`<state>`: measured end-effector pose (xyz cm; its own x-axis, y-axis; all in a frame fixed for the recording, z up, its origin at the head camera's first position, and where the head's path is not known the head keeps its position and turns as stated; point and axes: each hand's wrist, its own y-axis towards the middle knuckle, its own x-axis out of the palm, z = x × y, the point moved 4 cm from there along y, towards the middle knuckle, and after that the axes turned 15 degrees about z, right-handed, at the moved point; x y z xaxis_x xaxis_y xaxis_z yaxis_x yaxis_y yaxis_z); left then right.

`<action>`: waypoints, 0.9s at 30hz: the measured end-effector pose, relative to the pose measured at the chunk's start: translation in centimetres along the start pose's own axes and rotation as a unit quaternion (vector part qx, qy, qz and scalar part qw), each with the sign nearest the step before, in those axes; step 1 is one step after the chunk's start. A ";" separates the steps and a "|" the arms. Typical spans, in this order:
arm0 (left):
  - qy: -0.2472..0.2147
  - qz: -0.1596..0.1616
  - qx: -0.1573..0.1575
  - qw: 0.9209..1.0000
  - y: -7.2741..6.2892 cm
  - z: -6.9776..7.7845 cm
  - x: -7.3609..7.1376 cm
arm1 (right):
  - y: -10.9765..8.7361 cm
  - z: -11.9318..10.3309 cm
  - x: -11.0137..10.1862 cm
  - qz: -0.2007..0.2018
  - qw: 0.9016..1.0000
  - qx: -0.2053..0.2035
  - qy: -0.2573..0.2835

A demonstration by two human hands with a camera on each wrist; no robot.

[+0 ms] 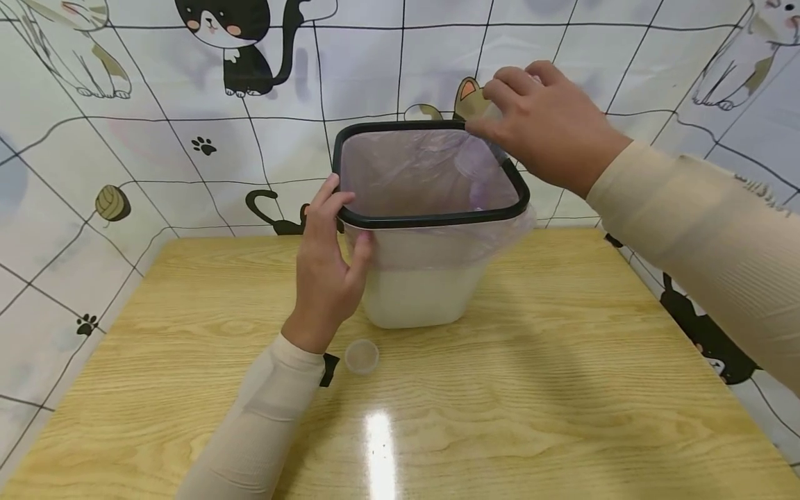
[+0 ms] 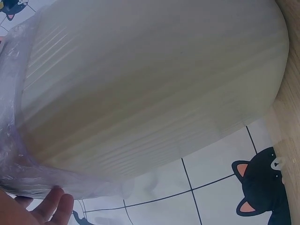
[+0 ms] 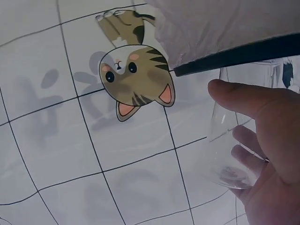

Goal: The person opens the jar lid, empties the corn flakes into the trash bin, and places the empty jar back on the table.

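Note:
A white trash bin (image 1: 412,298) with a black rim (image 1: 437,221) stands on the table, lined with a thin, see-through purplish bag (image 1: 406,173). My left hand (image 1: 328,267) grips the rim at its left corner; in the left wrist view its fingers (image 2: 61,206) lie against the bag's folded edge. Over the right back corner of the bin, my right hand (image 1: 546,125) holds a clear, see-through container (image 3: 225,154), a bottle or cup. That container's exact shape is partly hidden by the hand and rim. A small round clear lid (image 1: 362,356) lies flat on the table, near my left wrist.
The wood-grain table (image 1: 531,417) extends in front of and on both sides of the bin. A white wall covering (image 1: 362,76) with cat drawings and grid lines stands close behind the bin and along both sides.

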<state>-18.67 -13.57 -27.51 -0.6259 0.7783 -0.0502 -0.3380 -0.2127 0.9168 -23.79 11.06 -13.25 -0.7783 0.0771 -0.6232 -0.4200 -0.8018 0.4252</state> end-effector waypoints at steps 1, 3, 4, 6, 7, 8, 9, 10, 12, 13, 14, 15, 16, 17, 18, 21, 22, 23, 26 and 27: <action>0.000 0.000 0.000 1.000 0.0 0.0 0.0 | 0.0 -0.1 0.0 -0.003 1.000 -0.007 -0.008; 0.000 0.001 0.000 1.000 0.0 0.0 0.0 | -0.1 -0.1 0.1 -0.009 1.000 -0.014 -0.017; 0.000 0.002 0.000 1.000 0.0 0.0 0.1 | -0.1 -0.1 0.1 -0.009 1.000 -0.013 -0.017; 0.000 0.004 0.000 1.000 0.0 -0.1 0.1 | -0.1 0.0 0.1 -0.004 1.000 -0.003 -0.005; -0.001 0.005 0.000 1.000 0.0 -0.1 0.1 | -0.1 0.1 0.0 -0.001 1.000 0.002 0.002; -0.001 0.005 0.000 1.000 0.0 -0.1 0.1 | 0.0 0.1 0.1 0.002 1.000 0.007 0.009; -0.002 0.006 -0.001 1.000 0.0 -0.1 0.2 | 0.0 0.1 0.1 0.004 1.000 0.010 0.012; -0.001 0.006 -0.002 1.000 0.0 -0.1 0.2 | 0.0 0.1 0.2 0.003 1.000 0.011 0.014; 0.000 0.006 -0.003 1.000 -0.1 -0.1 0.2 | -0.1 0.1 0.3 -0.001 1.000 0.014 0.014; 0.000 0.005 -0.003 1.000 -0.1 -0.1 0.2 | -0.2 0.1 0.3 -0.002 1.000 0.014 0.013; 0.001 0.003 -0.002 1.000 -0.1 -0.1 0.2 | -0.3 0.2 0.4 -0.003 1.000 0.016 0.010; 0.002 0.003 -0.001 1.000 -0.1 -0.1 0.3 | -0.4 0.2 0.4 -0.001 1.000 0.017 0.010; 0.002 0.003 0.000 1.000 -0.1 0.0 0.3 | -0.5 0.3 0.3 0.002 1.000 0.019 0.010; 0.002 0.002 0.002 1.000 0.0 0.0 0.3 | -0.5 0.4 0.3 0.007 1.000 0.022 0.010; 0.003 0.002 0.002 1.000 0.0 0.0 0.3 | -0.5 0.4 0.3 0.013 1.000 0.023 0.012; 0.002 0.006 0.002 1.000 0.0 0.0 0.2 | -0.4 0.3 0.2 0.022 0.999 0.026 0.016; 0.002 0.008 0.000 1.000 0.0 0.0 0.2 | -0.3 0.2 0.2 0.021 0.999 0.026 0.014; 0.003 0.008 -0.001 1.000 0.0 0.0 0.2 | -0.3 0.1 0.3 0.017 1.000 0.024 0.011; 0.003 0.007 -0.002 1.000 -0.1 -0.1 0.2 | -0.3 0.0 0.4 0.003 1.000 0.019 0.000; 0.004 0.006 -0.002 1.000 -0.1 -0.1 0.2 | -0.4 -0.1 0.5 -0.001 1.000 0.020 -0.003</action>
<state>-18.85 -13.46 -27.70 -0.6357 0.7707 -0.0436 -0.3333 -0.2232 0.9160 -23.95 11.35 -13.74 -0.7808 0.0825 -0.6193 -0.4390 -0.7777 0.4499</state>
